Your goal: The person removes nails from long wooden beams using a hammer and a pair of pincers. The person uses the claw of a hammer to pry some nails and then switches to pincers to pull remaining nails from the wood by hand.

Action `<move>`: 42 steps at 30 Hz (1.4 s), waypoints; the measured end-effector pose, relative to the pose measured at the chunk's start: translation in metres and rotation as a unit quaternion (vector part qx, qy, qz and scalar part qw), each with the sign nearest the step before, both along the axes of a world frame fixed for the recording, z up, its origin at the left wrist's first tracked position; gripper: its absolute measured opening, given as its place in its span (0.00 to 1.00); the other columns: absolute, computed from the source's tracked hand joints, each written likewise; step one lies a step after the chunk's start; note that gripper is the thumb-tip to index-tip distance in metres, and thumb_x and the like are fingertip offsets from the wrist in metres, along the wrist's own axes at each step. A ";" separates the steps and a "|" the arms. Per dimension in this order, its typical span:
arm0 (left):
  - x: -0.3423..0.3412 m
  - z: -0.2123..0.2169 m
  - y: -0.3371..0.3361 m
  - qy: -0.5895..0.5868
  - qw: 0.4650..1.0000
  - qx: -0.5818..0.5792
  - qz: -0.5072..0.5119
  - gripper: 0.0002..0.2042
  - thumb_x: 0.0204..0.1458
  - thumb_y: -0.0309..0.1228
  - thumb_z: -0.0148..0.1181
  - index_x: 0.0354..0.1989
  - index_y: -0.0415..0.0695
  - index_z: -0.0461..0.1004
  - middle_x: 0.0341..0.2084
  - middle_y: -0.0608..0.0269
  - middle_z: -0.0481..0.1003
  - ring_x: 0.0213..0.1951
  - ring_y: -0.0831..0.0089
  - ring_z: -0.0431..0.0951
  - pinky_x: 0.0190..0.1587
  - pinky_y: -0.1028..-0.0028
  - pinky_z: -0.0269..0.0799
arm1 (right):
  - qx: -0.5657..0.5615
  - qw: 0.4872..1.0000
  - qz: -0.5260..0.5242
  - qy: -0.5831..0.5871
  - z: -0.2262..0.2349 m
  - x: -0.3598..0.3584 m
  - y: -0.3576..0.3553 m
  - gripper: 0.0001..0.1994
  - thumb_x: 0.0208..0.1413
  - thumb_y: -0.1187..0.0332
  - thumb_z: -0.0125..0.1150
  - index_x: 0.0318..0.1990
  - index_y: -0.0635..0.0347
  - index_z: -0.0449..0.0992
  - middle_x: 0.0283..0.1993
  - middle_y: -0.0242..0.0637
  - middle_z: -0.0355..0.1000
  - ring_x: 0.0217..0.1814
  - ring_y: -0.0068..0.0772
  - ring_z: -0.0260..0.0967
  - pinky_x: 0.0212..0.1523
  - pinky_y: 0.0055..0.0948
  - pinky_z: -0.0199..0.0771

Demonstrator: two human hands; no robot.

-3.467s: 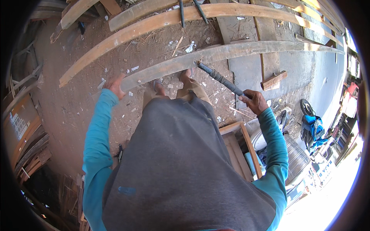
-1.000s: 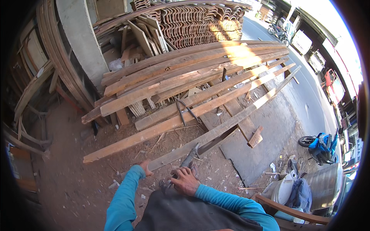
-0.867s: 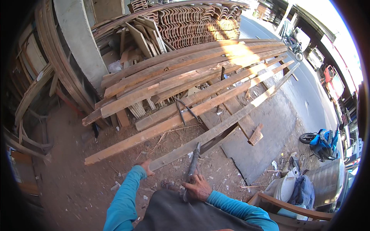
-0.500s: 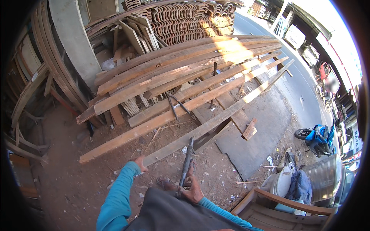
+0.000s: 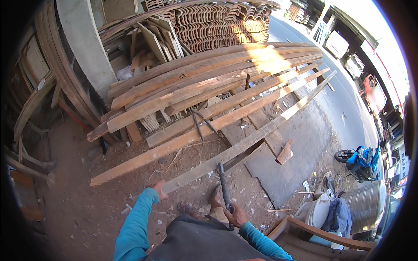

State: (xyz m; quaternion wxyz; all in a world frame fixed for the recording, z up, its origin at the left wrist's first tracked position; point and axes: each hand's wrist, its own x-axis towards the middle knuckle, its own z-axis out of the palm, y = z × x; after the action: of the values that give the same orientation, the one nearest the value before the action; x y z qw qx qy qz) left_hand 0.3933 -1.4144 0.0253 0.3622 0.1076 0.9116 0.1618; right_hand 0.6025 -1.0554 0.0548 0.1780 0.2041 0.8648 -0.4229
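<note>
A long grey-brown wooden beam [image 5: 244, 150] slants away from me to the upper right. My left hand [image 5: 160, 190] is closed round its near end. In my right hand [image 5: 236, 215] is a dark metal bar [image 5: 224, 185], thick along its middle, with the fingers wrapped near its lower end. The bar's upper tip meets the near side of the beam, though I cannot tell whether it presses on it. Beyond lies a second, browner beam [image 5: 174, 152], with a dark V-shaped tool [image 5: 201, 124] resting across it.
More beams [image 5: 174, 93] lie farther off, beside stacked clay roof tiles [image 5: 217, 26]. A dark flat sheet [image 5: 287, 178] and a wood offcut [image 5: 285, 152] are at right. A blue motorbike [image 5: 361, 163], a metal drum [image 5: 365, 200] and a wooden frame [image 5: 326, 235] stand along the right.
My right hand has shifted right with the bar, which now leans the other way, its top toward the left. The left hand stays on the beam's end, and the whole view has shifted slightly.
</note>
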 end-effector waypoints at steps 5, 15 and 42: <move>0.015 -0.006 -0.003 0.012 0.999 -0.026 0.023 0.32 0.37 0.41 0.73 0.52 0.45 0.67 0.45 0.43 0.77 0.51 0.46 0.77 0.53 0.56 0.72 | 0.203 0.976 0.076 -0.011 0.013 0.000 0.052 0.24 0.53 0.48 0.63 0.51 0.53 0.78 0.46 0.53 0.76 0.49 0.55 0.75 0.50 0.47 0.74; 0.014 -0.053 -0.018 0.068 0.997 -0.025 0.021 0.30 0.37 0.41 0.72 0.52 0.52 0.68 0.47 0.51 0.78 0.51 0.49 0.77 0.53 0.54 0.71 | 0.298 0.948 0.025 -0.110 0.002 -0.059 0.125 0.15 0.56 0.56 0.61 0.48 0.50 0.78 0.41 0.47 0.78 0.48 0.54 0.75 0.48 0.49 0.74; 0.001 -0.022 -0.007 -0.021 0.991 -0.119 0.053 0.46 0.38 0.42 0.76 0.68 0.48 0.58 0.53 0.44 0.74 0.55 0.48 0.74 0.59 0.60 0.69 | 0.032 0.951 0.018 0.306 0.028 -0.427 -0.028 0.19 0.57 0.62 0.62 0.50 0.60 0.63 0.41 0.59 0.75 0.42 0.57 0.76 0.46 0.46 0.76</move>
State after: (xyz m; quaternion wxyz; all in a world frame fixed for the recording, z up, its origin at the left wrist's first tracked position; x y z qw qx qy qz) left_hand 0.3940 -1.4213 0.0033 0.3823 0.0123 0.9210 0.0736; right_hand 0.1757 -1.0834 0.0827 -0.0943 0.0546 0.8942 -0.4342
